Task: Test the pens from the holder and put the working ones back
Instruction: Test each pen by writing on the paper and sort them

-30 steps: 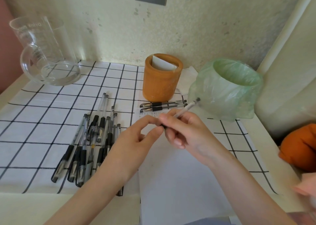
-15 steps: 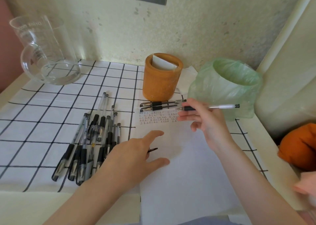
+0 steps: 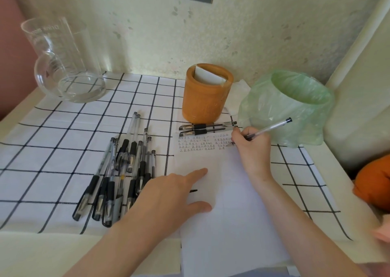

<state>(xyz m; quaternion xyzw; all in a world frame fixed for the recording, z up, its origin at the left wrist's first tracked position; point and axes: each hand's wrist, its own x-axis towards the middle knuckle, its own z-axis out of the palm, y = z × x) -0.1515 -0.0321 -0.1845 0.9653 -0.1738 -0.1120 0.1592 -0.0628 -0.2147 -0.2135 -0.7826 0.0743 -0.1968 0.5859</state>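
Under the right hand [image 3: 251, 148], the tip of a clear-barrelled pen with a black end [image 3: 272, 127] meets the top of a white sheet of paper [image 3: 232, 224], among rows of small written marks. That hand pinches the pen between thumb and fingers in a writing hold. The left hand [image 3: 168, 194] lies flat on the sheet with its fingers spread, pressing it down.

The likeliest slip is a misjudged test. The marks are crowded where the right hand is working, so a faint or skipping line could pass for ink already there. If the left hand eases off, the sheet may slide on the black-and-white checked cloth [image 3: 63, 150] and smear the stroke.

Sorting could also go astray. A loose pile of black-gripped pens [image 3: 118, 177] lies just left of the left hand, and two more capped pens [image 3: 206, 127] lie just beyond the right hand's fingertips. Setting this pen in the wrong group would confuse tested with untested.

A small black piece [image 3: 193, 191] (perhaps a cap) pokes out by the left hand's thumb and could be brushed away unnoticed.

Beyond both hands, the round orange-brown wooden holder [image 3: 205, 99] shows only a white card inside.
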